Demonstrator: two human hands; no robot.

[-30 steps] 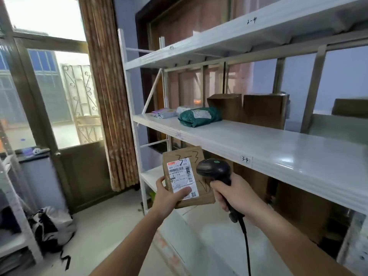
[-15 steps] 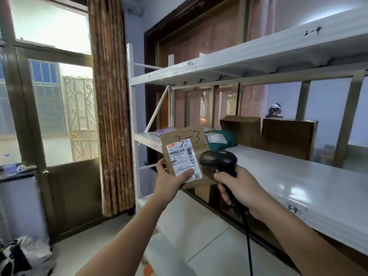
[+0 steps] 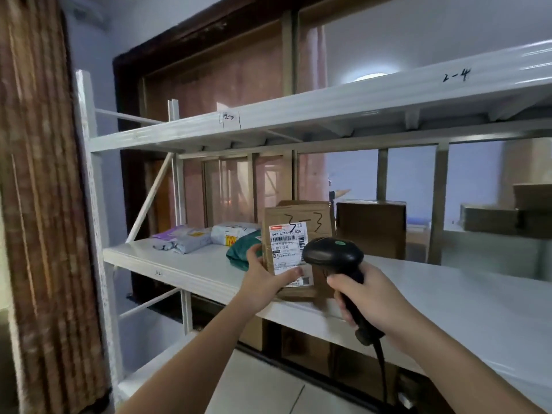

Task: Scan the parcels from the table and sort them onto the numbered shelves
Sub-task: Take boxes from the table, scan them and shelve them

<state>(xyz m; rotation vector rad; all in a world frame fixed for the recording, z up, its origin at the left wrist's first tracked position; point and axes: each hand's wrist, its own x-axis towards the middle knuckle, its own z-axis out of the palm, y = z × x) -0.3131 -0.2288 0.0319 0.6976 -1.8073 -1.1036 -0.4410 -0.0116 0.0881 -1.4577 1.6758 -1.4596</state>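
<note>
Cardboard parcel [image 3: 294,249] marked "3-3": gripped upright by left hand [image 3: 263,282] over the middle shelf [image 3: 191,271] front edge. Right hand [image 3: 370,297] clasps black barcode scanner [image 3: 334,258], just beside parcel label. Behind: green bag [image 3: 242,252], grey mailers [image 3: 185,239]

matt cardboard parcel [image 3: 295,249], glossy black plastic scanner [image 3: 333,254], smooth white shelf [image 3: 448,300]

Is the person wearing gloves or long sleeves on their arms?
No. The left hand and right hand are bare, with no gloves, rings or watch showing. Both forearms are bare too; no sleeve reaches into view.
</note>
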